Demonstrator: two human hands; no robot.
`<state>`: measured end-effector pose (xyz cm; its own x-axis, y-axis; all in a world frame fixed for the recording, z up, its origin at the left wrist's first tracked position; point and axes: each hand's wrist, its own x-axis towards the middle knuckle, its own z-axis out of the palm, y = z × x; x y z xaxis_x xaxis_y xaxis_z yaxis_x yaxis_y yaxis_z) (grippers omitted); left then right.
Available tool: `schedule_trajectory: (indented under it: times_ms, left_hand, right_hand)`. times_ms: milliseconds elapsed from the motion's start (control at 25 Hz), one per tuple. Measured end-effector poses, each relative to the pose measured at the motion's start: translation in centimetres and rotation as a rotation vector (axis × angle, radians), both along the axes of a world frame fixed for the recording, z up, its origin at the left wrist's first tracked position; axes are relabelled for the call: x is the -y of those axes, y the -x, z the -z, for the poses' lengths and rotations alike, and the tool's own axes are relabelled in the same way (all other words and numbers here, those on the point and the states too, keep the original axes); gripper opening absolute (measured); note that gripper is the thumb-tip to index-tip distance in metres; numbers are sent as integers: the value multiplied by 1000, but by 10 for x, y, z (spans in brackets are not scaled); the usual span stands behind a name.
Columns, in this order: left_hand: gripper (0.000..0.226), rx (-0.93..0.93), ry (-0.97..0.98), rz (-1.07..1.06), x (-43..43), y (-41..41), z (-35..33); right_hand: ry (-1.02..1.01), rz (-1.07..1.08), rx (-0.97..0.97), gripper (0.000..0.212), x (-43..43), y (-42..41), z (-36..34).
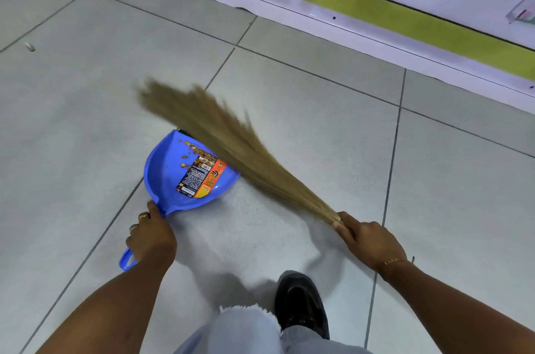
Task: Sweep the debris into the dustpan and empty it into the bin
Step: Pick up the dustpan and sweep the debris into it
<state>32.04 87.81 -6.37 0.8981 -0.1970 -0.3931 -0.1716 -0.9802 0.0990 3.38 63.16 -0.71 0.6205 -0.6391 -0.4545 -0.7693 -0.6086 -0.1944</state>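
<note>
A blue dustpan (168, 177) lies on the grey tiled floor, its mouth pointing away from me, an orange and black label stuck inside it. Orange-brown debris (193, 149) is scattered in the pan near its far lip. My left hand (150, 235) grips the dustpan's handle, whose loop end sticks out below the hand. My right hand (366, 240) holds the bound end of a straw broom (231, 139). The broom's bristles fan out to the upper left across the pan's mouth and look blurred.
A white and green display base (347, 12) runs along the back and right. A small pale scrap (29, 47) lies on the floor at far left. My black shoe (301, 304) and light trouser leg sit at the bottom centre. No bin is in view.
</note>
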Motion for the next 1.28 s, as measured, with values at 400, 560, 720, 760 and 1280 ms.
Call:
schedule_trajectory:
  times_ms: [400,560,720,760,1280]
  left_hand:
    - [68,-4,91,-138,-17,7,3]
    - [67,-13,62,-162,-36,-2,1]
    - [63,-24,29,-112,-36,-11,-4]
    - [62,-26,24,-95,-32,-12,-5]
    - [63,34,351,-240,28,-15,-30]
  right_hand:
    - [80,284,162,39,10,-17,-10]
    - [26,200,67,39,14,-41,-4]
    - [-3,37,3,35,6,-42,-4]
    - [-13,-5,-11,34,3,-37,-6]
    - [-15,376,361,31,1,-45,-8]
